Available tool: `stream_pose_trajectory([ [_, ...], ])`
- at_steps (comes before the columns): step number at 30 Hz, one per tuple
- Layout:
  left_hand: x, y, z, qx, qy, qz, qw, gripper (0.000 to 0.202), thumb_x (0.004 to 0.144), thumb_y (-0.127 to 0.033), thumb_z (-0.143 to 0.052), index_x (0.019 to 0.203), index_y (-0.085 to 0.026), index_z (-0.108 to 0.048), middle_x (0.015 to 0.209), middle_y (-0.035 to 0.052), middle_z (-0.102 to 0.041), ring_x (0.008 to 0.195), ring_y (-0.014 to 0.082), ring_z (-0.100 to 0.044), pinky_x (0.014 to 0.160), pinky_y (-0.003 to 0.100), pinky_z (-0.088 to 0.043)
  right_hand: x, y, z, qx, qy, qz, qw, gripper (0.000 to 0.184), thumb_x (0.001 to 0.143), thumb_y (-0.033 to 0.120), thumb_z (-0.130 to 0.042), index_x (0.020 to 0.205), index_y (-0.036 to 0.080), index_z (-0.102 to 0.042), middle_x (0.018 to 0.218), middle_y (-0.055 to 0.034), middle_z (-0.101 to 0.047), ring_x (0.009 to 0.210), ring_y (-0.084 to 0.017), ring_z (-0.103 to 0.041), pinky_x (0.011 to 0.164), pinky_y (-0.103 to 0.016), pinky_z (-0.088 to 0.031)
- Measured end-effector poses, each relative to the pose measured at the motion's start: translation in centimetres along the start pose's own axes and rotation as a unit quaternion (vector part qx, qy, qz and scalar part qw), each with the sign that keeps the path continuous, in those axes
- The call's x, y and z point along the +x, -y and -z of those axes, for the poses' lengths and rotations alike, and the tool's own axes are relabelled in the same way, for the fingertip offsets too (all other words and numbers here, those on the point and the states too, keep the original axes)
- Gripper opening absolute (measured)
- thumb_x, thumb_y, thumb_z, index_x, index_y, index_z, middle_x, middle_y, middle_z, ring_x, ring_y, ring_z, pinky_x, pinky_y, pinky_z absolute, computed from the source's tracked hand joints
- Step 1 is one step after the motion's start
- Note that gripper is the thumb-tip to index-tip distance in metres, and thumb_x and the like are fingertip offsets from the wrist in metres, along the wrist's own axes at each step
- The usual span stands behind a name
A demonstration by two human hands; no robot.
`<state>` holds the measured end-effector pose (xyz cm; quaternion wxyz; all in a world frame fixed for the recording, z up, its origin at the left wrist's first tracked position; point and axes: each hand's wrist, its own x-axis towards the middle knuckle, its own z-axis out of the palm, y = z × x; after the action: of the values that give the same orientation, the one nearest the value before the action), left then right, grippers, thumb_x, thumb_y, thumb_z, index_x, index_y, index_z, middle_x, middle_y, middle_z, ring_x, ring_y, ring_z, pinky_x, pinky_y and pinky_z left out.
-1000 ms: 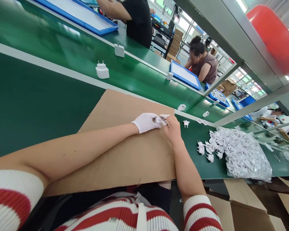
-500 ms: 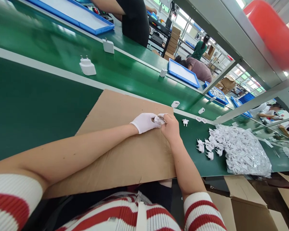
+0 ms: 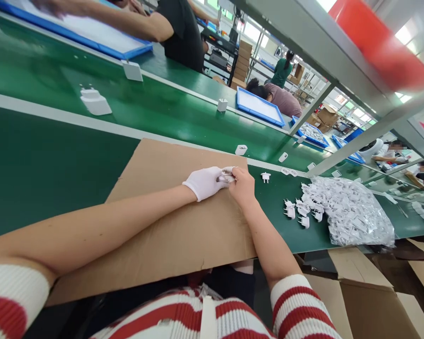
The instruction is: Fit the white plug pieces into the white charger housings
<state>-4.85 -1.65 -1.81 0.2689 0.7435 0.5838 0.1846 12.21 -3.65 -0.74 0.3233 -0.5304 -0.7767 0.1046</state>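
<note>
Together, gloved left hand [image 3: 205, 183] and right hand [image 3: 243, 186], both curled in, gripping a small white piece [image 3: 226, 178]

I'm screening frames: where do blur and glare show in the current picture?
Head view throughout: motion smears the co-worker's hand at top left; the red object upper right looks blurred; pale reflections streak the green surface; the left hand and right hand look fairly sharp around a partly hidden white piece.

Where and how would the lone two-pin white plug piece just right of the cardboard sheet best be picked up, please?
Probably by both ends of the wide part of the plug piece, from above, with the right hand once free: its pins point toward the near side, leaving that broad part clear.
</note>
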Motion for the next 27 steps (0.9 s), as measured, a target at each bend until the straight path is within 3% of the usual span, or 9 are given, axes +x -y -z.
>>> stream_pose_trajectory([
  [2, 1.3, 0.5, 0.5, -0.031, 0.030, -0.026, 0.999, 0.032, 0.084, -0.057, -0.072, 0.094, -0.026, -0.077, 0.102, 0.0049, -0.079, 0.099, 0.0303, -0.074, 0.091, 0.036, -0.055, 0.1, -0.8, 0.4, 0.093, -0.017, -0.030, 0.995, 0.042, 0.090, 0.017, -0.061, 0.131, 0.026, -0.069, 0.113, -0.0034, -0.078, 0.098, -0.021, -0.068, 0.092, -0.033, -0.054],
  [4, 3.4, 1.4, 1.5, -0.062, 0.001, -0.032, 0.998, 0.026, 0.082, -0.052, -0.073, 0.090, -0.026, -0.076, 0.100, 0.0029, -0.079, 0.098, 0.0266, -0.074, 0.091, 0.032, -0.054, 0.2, -2.4, 1.3, 0.120, -0.076, -0.086, 0.986, 0.052, 0.095, 0.031, -0.064, 0.147, 0.024, -0.060, 0.130, -0.0081, -0.075, 0.106, -0.022, -0.068, 0.099, -0.037, -0.054],
  [7, 7.3, 3.1, 4.1, -0.054, -0.114, 0.022, 0.992, 0.025, 0.088, -0.047, -0.064, 0.090, -0.024, -0.074, 0.101, 0.0066, -0.078, 0.099, 0.0266, -0.072, 0.089, 0.032, -0.054, 0.4, -5.4, 3.1, -0.047, -0.187, -0.213, 0.958, 0.049, 0.097, 0.035, -0.062, 0.142, 0.016, -0.065, 0.140, -0.0214, -0.067, 0.128, -0.036, -0.059, 0.110, -0.052, -0.047],
  [10, 10.7, 4.9, 7.1, -0.023, -0.157, 0.098, 0.982, 0.031, 0.091, -0.046, -0.058, 0.096, -0.021, -0.074, 0.106, 0.0126, -0.078, 0.101, 0.0308, -0.072, 0.086, 0.037, -0.054, 0.2, -8.1, 4.1, -0.163, -0.157, -0.301, 0.926, 0.042, 0.093, 0.025, -0.061, 0.133, 0.012, -0.071, 0.137, -0.0289, -0.063, 0.130, -0.045, -0.055, 0.107, -0.059, -0.044],
  [13, 12.5, 5.7, 9.3, -0.004, -0.156, 0.168, 0.973, 0.040, 0.088, -0.050, -0.063, 0.107, -0.017, -0.076, 0.108, 0.0189, -0.078, 0.105, 0.0375, -0.071, 0.088, 0.044, -0.055, 0.0, -9.4, 4.3, -0.161, -0.106, -0.308, 0.932, 0.034, 0.089, 0.015, -0.057, 0.116, 0.016, -0.077, 0.126, -0.0238, -0.063, 0.115, -0.039, -0.063, 0.099, -0.053, -0.048],
  [15, 12.8, 5.4, 9.9, 0.014, -0.186, 0.198, 0.962, 0.062, 0.084, -0.057, -0.069, 0.126, -0.012, -0.071, 0.126, 0.0263, -0.073, 0.123, 0.0461, -0.064, 0.098, 0.053, -0.053, 0.1, -9.3, 4.1, -0.135, -0.115, -0.301, 0.937, 0.035, 0.086, 0.012, -0.056, 0.114, 0.017, -0.076, 0.129, -0.0212, -0.060, 0.102, -0.033, -0.067, 0.092, -0.047, -0.051],
  [19, 12.4, 2.6, 8.7, 0.074, -0.279, 0.128, 0.949, 0.090, 0.088, -0.069, -0.067, 0.159, -0.017, -0.048, 0.160, 0.0270, -0.048, 0.146, 0.0509, -0.047, 0.116, 0.058, -0.043, 0.7, -8.0, 3.7, -0.039, -0.163, -0.261, 0.951, 0.045, 0.082, 0.015, -0.059, 0.127, 0.019, -0.067, 0.136, -0.0186, -0.060, 0.102, -0.028, -0.070, 0.090, -0.041, -0.055],
  [22, 12.8, -0.2, 6.4, 0.079, -0.202, 0.072, 0.974, 0.088, 0.093, -0.066, -0.066, 0.166, -0.024, -0.040, 0.160, 0.0223, -0.048, 0.134, 0.0440, -0.061, 0.110, 0.051, -0.049, 0.9, -6.7, 3.1, 0.114, -0.138, -0.226, 0.957, 0.042, 0.078, 0.026, -0.071, 0.120, 0.020, -0.066, 0.117, -0.0120, -0.072, 0.103, -0.027, -0.071, 0.097, -0.040, -0.056],
  [27, 15.0, -3.3, 3.2, 0.061, -0.088, 0.145, 0.984, 0.066, 0.102, -0.061, -0.055, 0.148, -0.014, -0.062, 0.148, 0.0273, -0.057, 0.127, 0.0399, -0.069, 0.100, 0.048, -0.056, 0.6, -5.0, 1.6, 0.270, -0.042, -0.201, 0.941, 0.049, 0.069, 0.035, -0.079, 0.116, 0.020, -0.075, 0.104, -0.0045, -0.074, 0.091, -0.023, -0.071, 0.094, -0.042, -0.058],
])
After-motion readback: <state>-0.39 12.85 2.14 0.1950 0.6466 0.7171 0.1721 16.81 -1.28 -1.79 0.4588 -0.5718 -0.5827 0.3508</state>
